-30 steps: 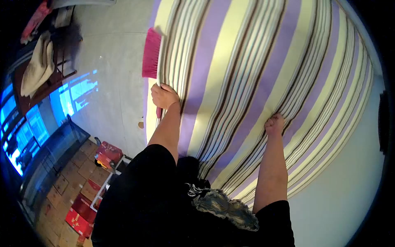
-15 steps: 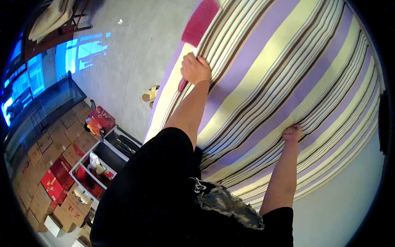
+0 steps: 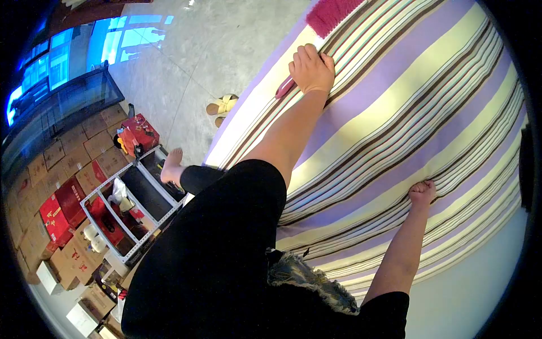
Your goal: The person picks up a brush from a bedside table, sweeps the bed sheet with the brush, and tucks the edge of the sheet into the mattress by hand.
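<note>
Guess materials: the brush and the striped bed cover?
Brush: pink bristles look synthetic, matte; the handle end under the left hand looks like glossy plastic. Striped cover: woven fabric, matte, judging by creases gathered at the right hand. Neither is certain.

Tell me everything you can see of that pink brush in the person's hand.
The pink brush has a dense block of magenta bristles, partly cut off by the top edge of the picture, and a slim handle in the same pink that looks like plastic. The left hand is closed around the handle, whose end pokes out below the fist. The brush lies low across the striped bedsheet, near the bed's edge by the floor, bristles pointing away from the person.
</note>
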`<action>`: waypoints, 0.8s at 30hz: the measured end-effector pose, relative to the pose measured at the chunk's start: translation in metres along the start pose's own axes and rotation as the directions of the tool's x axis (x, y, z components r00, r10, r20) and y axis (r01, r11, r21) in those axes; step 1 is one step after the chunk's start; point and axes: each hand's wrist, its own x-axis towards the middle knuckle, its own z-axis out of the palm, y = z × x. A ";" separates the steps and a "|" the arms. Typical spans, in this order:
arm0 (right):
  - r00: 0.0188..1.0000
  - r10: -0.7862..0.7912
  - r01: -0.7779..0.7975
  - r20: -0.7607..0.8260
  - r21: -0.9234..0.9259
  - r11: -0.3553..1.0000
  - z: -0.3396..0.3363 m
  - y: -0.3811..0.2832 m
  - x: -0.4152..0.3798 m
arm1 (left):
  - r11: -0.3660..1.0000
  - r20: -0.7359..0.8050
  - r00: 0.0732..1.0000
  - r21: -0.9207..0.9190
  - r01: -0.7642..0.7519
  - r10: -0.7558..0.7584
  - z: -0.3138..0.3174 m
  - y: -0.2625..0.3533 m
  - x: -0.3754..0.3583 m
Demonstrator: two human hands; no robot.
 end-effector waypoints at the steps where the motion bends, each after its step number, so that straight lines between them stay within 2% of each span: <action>1: 1.000 0.023 -0.023 0.006 0.017 1.000 -0.002 -0.002 0.003 | 1.000 -0.002 1.000 0.000 0.001 -0.001 -0.001 0.000 -0.001; 3: 0.999 0.043 -0.043 0.011 0.048 0.998 -0.003 -0.001 0.003 | 1.000 0.012 1.000 -0.004 0.008 -0.008 -0.002 0.001 0.000; 5: 1.000 -0.003 0.003 -0.019 0.035 0.999 0.004 0.002 -0.008 | 1.000 -0.031 0.999 0.023 -0.011 0.012 0.002 0.000 -0.002; 6: 1.000 0.009 -0.007 -0.020 0.077 0.997 0.003 0.002 -0.007 | 0.998 0.116 0.992 0.050 0.037 -0.042 -0.008 0.005 0.002; 7: 1.000 -0.003 0.006 -0.027 0.103 0.995 0.005 0.004 -0.006 | 0.997 0.069 0.996 0.070 0.044 -0.049 -0.008 0.007 0.003; 9: 0.999 0.008 -0.012 0.043 0.098 0.995 0.001 0.006 -0.009 | 0.985 0.157 0.973 0.050 0.164 -0.170 -0.008 0.011 0.005; 10: 0.999 -0.029 0.032 -0.029 0.091 0.995 0.010 0.013 -0.019 | 0.988 0.179 0.971 0.040 0.152 -0.157 -0.003 0.007 0.003; 11: 0.991 -0.065 0.077 -0.114 0.101 0.992 0.016 0.016 -0.025 | 0.987 0.100 0.982 0.032 0.155 -0.157 0.004 0.003 -0.004; 12: 0.986 -0.156 0.162 -0.058 0.101 0.982 -0.009 0.026 0.006 | 0.992 0.088 0.989 0.042 0.118 -0.121 0.023 -0.001 -0.006; 13: 0.969 -0.246 0.244 -0.001 0.112 0.963 -0.036 0.035 0.040 | 0.983 0.223 0.958 0.015 0.180 -0.179 0.010 0.002 -0.006; 14: 0.878 -0.460 0.460 -0.128 -0.034 0.887 -0.019 0.045 0.025 | 0.988 0.070 0.998 0.156 -0.014 0.003 0.015 0.005 -0.009; 15: 0.711 -0.656 0.600 -0.254 -0.266 0.754 0.000 0.054 0.007 | 1.000 0.135 0.991 0.008 0.027 -0.027 -0.008 0.021 -0.012; 16: 0.504 -0.789 0.612 -0.353 -0.498 0.614 0.020 0.064 -0.013 | 0.993 0.097 0.995 0.120 0.014 -0.026 0.001 0.015 -0.011; 17: 0.589 -0.747 0.587 -0.309 -0.472 0.658 0.027 0.075 -0.038 | 0.976 0.012 1.000 0.218 -0.027 0.025 0.008 0.014 -0.013; 18: 0.555 -0.792 0.637 -0.254 -0.482 0.602 0.042 0.093 -0.075 | 0.971 -0.063 0.995 0.233 -0.059 0.076 0.008 0.019 -0.016; 19: 0.566 -0.817 0.712 -0.107 -0.437 0.550 0.043 0.119 -0.100 | 0.957 -0.039 0.996 0.282 -0.065 0.080 0.010 0.017 -0.017; 20: 0.699 -0.714 0.675 -0.034 -0.297 0.675 0.051 0.150 -0.135 | 0.946 -0.053 0.995 0.316 -0.067 0.088 0.011 0.010 -0.016; 21: 0.674 -0.736 0.702 0.059 -0.361 0.614 0.041 0.199 -0.134 | 0.937 -0.066 0.993 0.344 -0.068 0.097 0.015 0.005 -0.019; 22: 0.793 -0.594 0.610 0.135 -0.194 0.769 0.034 0.237 -0.153 | 0.940 -0.099 0.987 0.330 -0.089 0.128 0.017 0.004 -0.021; 23: 0.973 -0.206 0.194 0.108 0.107 0.975 0.034 0.265 -0.173 | 0.942 -0.136 0.978 0.320 -0.106 0.156 0.017 0.001 -0.022; 24: 0.992 -0.085 0.068 0.089 0.179 0.981 0.028 0.297 -0.184 | 0.942 -0.151 0.974 0.318 -0.112 0.167 0.013 0.003 -0.022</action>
